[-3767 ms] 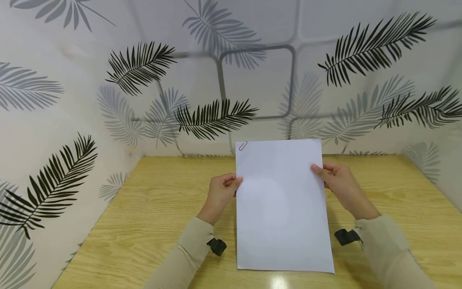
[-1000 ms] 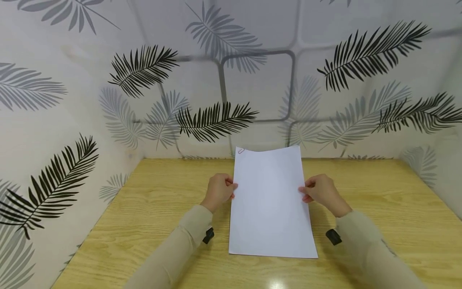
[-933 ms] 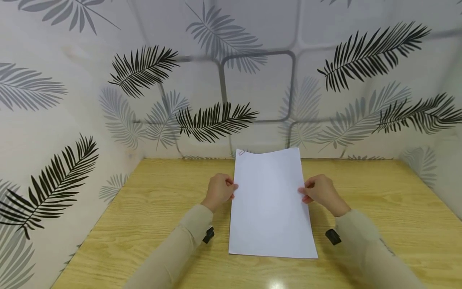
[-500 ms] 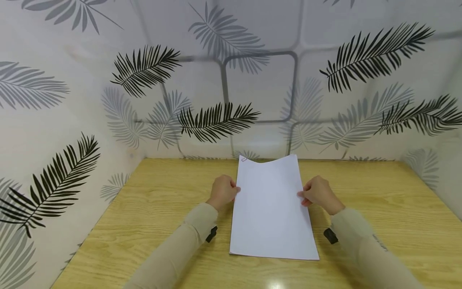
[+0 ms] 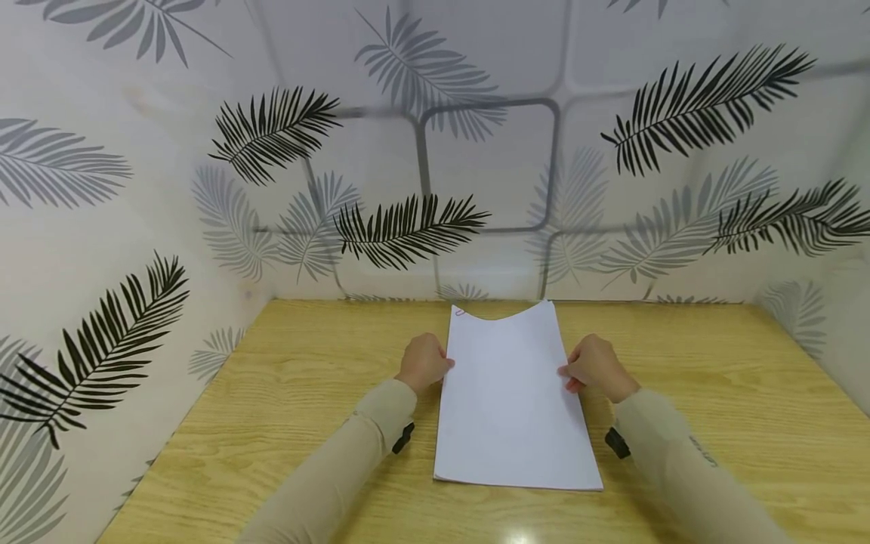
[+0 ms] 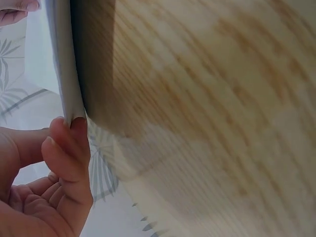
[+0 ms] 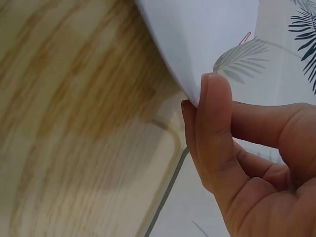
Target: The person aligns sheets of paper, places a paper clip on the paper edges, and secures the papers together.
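Observation:
A stack of white paper is held between both hands, its far end raised and dipping in the middle, its near edge low over the wooden table. A red paper clip sits at its far left corner, and shows in the right wrist view as a small paper clip. My left hand pinches the left edge, thumb on top. On the opposite edge, my right hand pinches the paper between thumb and fingers. The left wrist view shows the left hand's fingers under the sheets' edge.
The wood-grain table spreads out on both sides of the paper. Behind it and to the left stand walls covered in leaf-patterned wallpaper. A black wrist camera hangs below the right sleeve, another black camera below the left.
From 3.8 seconds ago the paper has tilted down from nearly facing me, and its far end has sunk and curved. Both hands have come lower and closer together, still holding the edges.

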The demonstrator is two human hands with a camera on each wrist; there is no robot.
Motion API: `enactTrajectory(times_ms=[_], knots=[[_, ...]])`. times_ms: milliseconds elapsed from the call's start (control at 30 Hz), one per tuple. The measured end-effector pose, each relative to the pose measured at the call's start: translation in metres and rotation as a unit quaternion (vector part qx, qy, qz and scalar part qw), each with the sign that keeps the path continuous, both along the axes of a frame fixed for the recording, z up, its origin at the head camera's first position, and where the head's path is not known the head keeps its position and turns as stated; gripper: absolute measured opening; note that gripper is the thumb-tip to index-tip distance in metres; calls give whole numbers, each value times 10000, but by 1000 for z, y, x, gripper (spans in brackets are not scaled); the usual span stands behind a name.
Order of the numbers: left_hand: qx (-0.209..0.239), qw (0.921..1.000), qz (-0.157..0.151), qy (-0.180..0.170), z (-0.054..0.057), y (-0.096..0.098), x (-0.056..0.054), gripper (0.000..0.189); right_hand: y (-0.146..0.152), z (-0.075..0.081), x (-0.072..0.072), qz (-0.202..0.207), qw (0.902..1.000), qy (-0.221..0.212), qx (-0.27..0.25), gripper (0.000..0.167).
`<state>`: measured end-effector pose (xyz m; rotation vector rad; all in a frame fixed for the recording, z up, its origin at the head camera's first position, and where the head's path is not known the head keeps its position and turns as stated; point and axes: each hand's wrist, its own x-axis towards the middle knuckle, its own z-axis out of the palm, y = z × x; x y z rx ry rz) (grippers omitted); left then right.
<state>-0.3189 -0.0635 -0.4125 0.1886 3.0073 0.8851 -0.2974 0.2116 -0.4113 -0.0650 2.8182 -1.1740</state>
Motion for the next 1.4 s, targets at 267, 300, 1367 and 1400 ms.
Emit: enactTrajectory(times_ms=[267,300,1367,1400], knots=[[-406,9989,-2,-235,-2,2,0,31,3,-7,-6,2,9990,-129,417,19],[-440,9987,-25,-243,-2,2,0,32,3,-8,-7,-8,9987,-166,473,20],[-732,9950,351,-577,-6,15,-28,9,-2,-8,-24,-619,9925,-734,751,24],[-739,9948,376,-596,-5,16,-28,10,-1,-8,-25,-626,9925,-715,765,23]])
